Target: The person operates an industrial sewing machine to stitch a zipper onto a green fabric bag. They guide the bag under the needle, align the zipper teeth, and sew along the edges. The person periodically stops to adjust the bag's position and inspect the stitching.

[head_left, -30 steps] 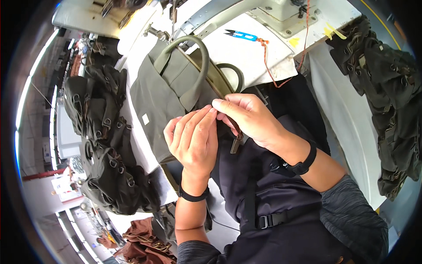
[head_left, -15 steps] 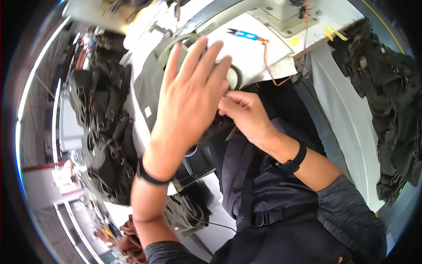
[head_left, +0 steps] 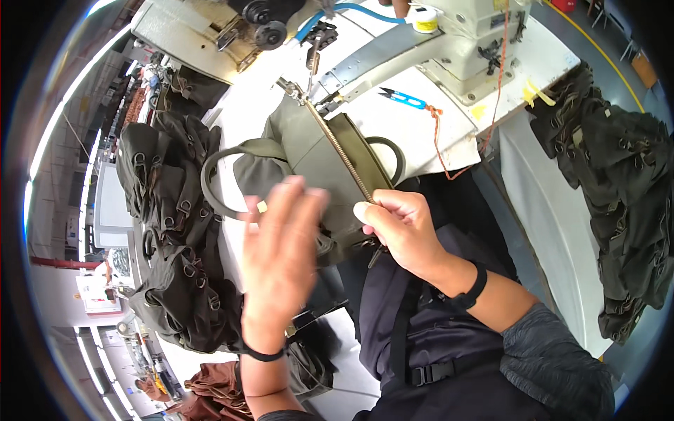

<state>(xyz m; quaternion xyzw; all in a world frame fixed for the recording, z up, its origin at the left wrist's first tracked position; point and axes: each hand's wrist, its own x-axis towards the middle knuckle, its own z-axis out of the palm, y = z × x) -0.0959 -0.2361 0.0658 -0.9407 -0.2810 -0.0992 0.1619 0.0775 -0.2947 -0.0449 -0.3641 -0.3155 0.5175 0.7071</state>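
My right hand [head_left: 397,221] pinches the end of the brass zipper [head_left: 338,152] on an olive-grey bag [head_left: 308,152] lying on the work table. My left hand [head_left: 279,245] is blurred, raised over the bag's lower left part, fingers apart and holding nothing visible. One bag handle [head_left: 210,172] flops out to the left; the other [head_left: 396,156] arches at the right. The zipper runs diagonally up toward a metal fitting on the sewing table. Blue thread snips [head_left: 402,98] with orange cord lie right of the bag on white cloth.
A sewing machine [head_left: 474,52] with a thread spool [head_left: 425,21] occupies the back. Dark bags pile on the left [head_left: 168,210] and right [head_left: 618,210]. Brown bags [head_left: 214,386] lie at lower left. A white panel [head_left: 544,231] stands right of my legs.
My left hand left the bag, swung up over it, then moved back down. The left handle flipped outward, exposing the zipper, and my right hand sits lower in the picture, still pinching.
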